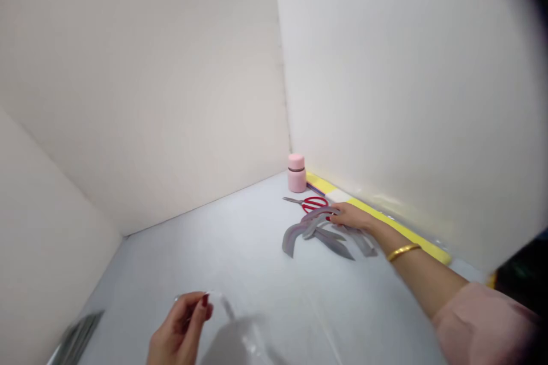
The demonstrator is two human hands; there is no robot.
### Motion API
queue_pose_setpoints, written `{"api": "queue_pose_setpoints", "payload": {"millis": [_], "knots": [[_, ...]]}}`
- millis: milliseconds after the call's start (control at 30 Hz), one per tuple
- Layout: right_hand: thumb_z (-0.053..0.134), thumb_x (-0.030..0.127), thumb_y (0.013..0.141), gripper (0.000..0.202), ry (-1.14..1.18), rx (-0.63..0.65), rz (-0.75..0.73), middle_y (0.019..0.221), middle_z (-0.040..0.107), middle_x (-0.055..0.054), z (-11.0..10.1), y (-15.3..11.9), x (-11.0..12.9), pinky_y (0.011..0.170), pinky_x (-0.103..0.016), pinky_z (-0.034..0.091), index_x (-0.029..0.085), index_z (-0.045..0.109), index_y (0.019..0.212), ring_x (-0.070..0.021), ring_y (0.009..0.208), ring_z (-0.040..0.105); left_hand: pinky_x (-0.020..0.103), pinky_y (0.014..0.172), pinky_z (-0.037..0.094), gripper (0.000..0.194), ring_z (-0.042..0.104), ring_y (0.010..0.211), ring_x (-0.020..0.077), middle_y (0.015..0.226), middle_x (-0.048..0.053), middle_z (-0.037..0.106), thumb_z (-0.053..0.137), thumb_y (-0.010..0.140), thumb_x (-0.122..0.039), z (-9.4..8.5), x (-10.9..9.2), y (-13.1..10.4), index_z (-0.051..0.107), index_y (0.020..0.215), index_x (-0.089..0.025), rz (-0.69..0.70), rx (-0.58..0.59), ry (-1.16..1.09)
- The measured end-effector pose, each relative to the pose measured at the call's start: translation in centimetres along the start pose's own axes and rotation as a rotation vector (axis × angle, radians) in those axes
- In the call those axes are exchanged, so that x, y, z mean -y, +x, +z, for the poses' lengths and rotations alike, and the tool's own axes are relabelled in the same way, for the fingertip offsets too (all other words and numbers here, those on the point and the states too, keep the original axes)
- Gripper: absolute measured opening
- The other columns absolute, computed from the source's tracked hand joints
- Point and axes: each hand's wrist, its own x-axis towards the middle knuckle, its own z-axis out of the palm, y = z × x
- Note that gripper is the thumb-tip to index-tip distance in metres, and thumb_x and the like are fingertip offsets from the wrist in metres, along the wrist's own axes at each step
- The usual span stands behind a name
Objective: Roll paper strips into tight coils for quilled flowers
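My left hand (184, 325), low and left of centre, has its thumb and fingers pinched on thin clear plastic (250, 345). The plastic trails to the right over the table; whether it is a bag or a loose sheet I cannot tell. Reaching far to the right, my right hand (349, 217) has its fingers closed at the upper edge of a loose pile of curved grey strips (317, 228). Some strips pass under the fingers, and the exact grip is partly hidden. Just beyond the pile lie scissors (314, 203) with red handles, blades pointing left.
Behind the scissors stands a pink lidded bottle (297, 174). A long yellow and white strip (385, 219) runs along the right wall panel (398, 97). Dark, blurred flat strips (79, 336) lie at the lower left. White panels enclose the pale table (171, 262).
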Motion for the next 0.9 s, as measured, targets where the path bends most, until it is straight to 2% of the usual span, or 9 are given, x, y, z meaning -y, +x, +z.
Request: {"api": "queue_pose_setpoints", "payload": {"millis": [167,267,333,367,433,533,633,767,900], "knots": [[0.059,0.026,0.079,0.024,0.036,0.025,-0.22,0.112,0.058,-0.009,6.0,-3.2,2.9,0.083,-0.036,0.043,0.02,0.059,0.103,-0.0242,0.099,0.055,0.021,0.06,0.046,0.015,0.059,0.059,0.016,0.061,-0.002,0.065,0.064,0.069,-0.038,3.2,-2.9,-1.0,0.065,0.069,-0.022,0.109,-0.01,0.059],[0.057,0.035,0.079,0.027,0.051,0.241,-0.328,0.101,0.066,-0.004,11.2,-7.2,4.9,0.08,-0.033,0.045,0.022,0.063,0.102,-0.0219,0.091,0.06,0.021,0.059,0.046,0.013,0.058,0.058,0.0151,0.062,-0.001,0.066,0.062,0.071,-0.034,5.0,-2.8,-1.4,0.065,0.068,-0.022,0.126,0.017,0.04],[0.072,0.033,0.065,0.052,0.046,0.393,-0.396,0.106,0.065,-0.003,14.3,-9.4,5.7,0.079,-0.028,0.046,0.026,0.057,0.114,-0.0216,0.095,0.059,0.02,0.058,0.046,0.011,0.059,0.058,0.0148,0.062,-0.001,0.067,0.064,0.07,-0.032,5.9,-2.4,-1.6,0.066,0.068,-0.021,0.118,0.043,-0.013],[0.071,0.031,0.065,0.059,0.024,0.457,-0.437,0.109,0.064,-0.004,15.6,-10.2,6.0,0.075,-0.027,0.047,0.027,0.052,0.12,-0.022,0.096,0.058,0.02,0.058,0.047,0.011,0.06,0.058,0.0147,0.062,-0.001,0.068,0.066,0.068,-0.032,6.2,-2.2,-1.6,0.066,0.068,-0.021,0.101,0.05,-0.057],[0.06,0.021,0.074,0.044,-0.063,0.42,-0.529,0.104,0.066,-0.004,17.3,-10.8,6.0,0.076,-0.026,0.046,0.025,0.055,0.117,-0.0196,0.092,0.06,0.02,0.058,0.048,0.014,0.061,0.058,0.0147,0.062,0.0,0.069,0.07,0.064,-0.033,6.6,-1.8,-1.5,0.068,0.067,-0.019,0.022,0.049,-0.172],[0.042,0.008,0.078,0.035,-0.164,0.297,-0.577,0.089,0.07,-0.004,17.9,-9.9,5.1,0.076,-0.024,0.045,0.02,0.064,0.102,-0.0166,0.081,0.063,0.02,0.055,0.051,0.025,0.062,0.053,0.0135,0.055,0.001,0.07,0.079,0.051,-0.038,6.3,-1.2,-0.9,0.07,0.061,-0.016,-0.21,-0.003,-0.402],[0.043,0.005,0.072,0.036,-0.222,0.248,-0.552,0.087,0.071,-0.006,17.0,-8.3,3.8,0.076,-0.028,0.044,0.019,0.067,0.095,-0.0205,0.081,0.063,0.017,0.054,0.053,0.033,0.063,0.049,0.0108,0.049,0.0,0.069,0.085,0.037,-0.037,5.0,-0.4,0.2,0.069,0.055,-0.015,-0.412,-0.083,-0.626],[0.038,0.006,0.075,0.035,-0.264,0.177,-0.487,0.087,0.07,-0.004,16.0,-7.0,2.8,0.073,-0.029,0.044,0.02,0.064,0.094,-0.0208,0.081,0.063,0.015,0.059,0.055,0.034,0.066,0.054,0.0103,0.054,-0.001,0.071,0.087,0.034,-0.03,3.0,0.7,1.8,0.071,0.059,-0.015,-0.442,-0.15,-0.664],[0.033,0.011,0.08,0.034,-0.303,0.125,-0.428,0.077,0.068,-0.004,15.9,-6.6,2.6,0.068,-0.031,0.044,0.02,0.063,0.092,-0.0204,0.072,0.062,0.015,0.054,0.056,0.034,0.066,0.051,0.0112,0.053,0.002,0.071,0.088,0.035,-0.029,3.0,0.3,1.6,0.072,0.06,-0.012,-0.545,-0.055,-0.708]]}}
